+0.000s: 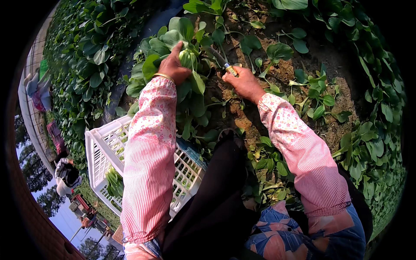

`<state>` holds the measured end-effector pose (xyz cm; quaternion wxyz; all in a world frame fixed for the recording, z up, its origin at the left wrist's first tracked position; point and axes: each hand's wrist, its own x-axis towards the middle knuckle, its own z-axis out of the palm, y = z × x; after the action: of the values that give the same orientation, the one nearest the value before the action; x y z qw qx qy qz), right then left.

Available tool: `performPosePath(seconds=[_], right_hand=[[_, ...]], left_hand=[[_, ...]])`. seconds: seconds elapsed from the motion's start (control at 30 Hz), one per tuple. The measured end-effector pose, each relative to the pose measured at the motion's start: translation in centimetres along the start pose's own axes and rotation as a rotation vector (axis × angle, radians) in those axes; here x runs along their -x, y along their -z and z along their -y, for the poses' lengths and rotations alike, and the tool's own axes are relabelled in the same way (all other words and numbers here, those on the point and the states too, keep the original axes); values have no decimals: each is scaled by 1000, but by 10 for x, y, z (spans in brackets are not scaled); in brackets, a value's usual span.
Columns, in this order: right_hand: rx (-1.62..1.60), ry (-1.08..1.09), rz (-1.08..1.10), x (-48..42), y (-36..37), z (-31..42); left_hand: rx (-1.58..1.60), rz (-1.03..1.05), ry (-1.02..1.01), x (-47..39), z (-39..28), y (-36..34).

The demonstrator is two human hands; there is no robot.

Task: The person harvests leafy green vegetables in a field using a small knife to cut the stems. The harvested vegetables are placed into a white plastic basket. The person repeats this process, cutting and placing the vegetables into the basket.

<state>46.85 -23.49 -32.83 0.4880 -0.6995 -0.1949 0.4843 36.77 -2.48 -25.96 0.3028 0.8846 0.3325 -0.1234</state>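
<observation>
My left hand [175, 67] is at a head of bok choy [188, 58] with a pale green base, its fingers around the plant and partly hidden by leaves. Broad green leaves [174, 37] spread beyond and under this hand. In my right hand [246, 84] is a knife, gripped by its yellowish handle [231, 70] with a metal collar. The knife's dark blade [215, 56] points up and left toward the bok choy; leaves cover its tip, so contact cannot be judged. Both forearms wear pink patterned sleeves.
Left of my legs stands a white plastic crate [92, 156] holding cut bok choy [114, 183]. Cut leaves [317, 94] litter the brown soil [240, 112] on the right. Dense crop rows flank both sides. Other people [67, 174] work at the far left, near a purple crate [56, 136].
</observation>
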Motion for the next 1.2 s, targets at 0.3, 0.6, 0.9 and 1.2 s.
performPosePath(seconds=[0.3,0.6,0.9,1.2], right_hand=[[36,-50,-70,-27,-34,-15],[-267,-249,59,-18,-52,10],[-393,-324,168,23,-53,-17],[-700,230,-20,47,36,78]], left_hand=[[338,26,49,2,32,-6],[514,27,74,9,37,-5],[842,173,172,25,22,12],[1470,537,-53,62,-58,5]])
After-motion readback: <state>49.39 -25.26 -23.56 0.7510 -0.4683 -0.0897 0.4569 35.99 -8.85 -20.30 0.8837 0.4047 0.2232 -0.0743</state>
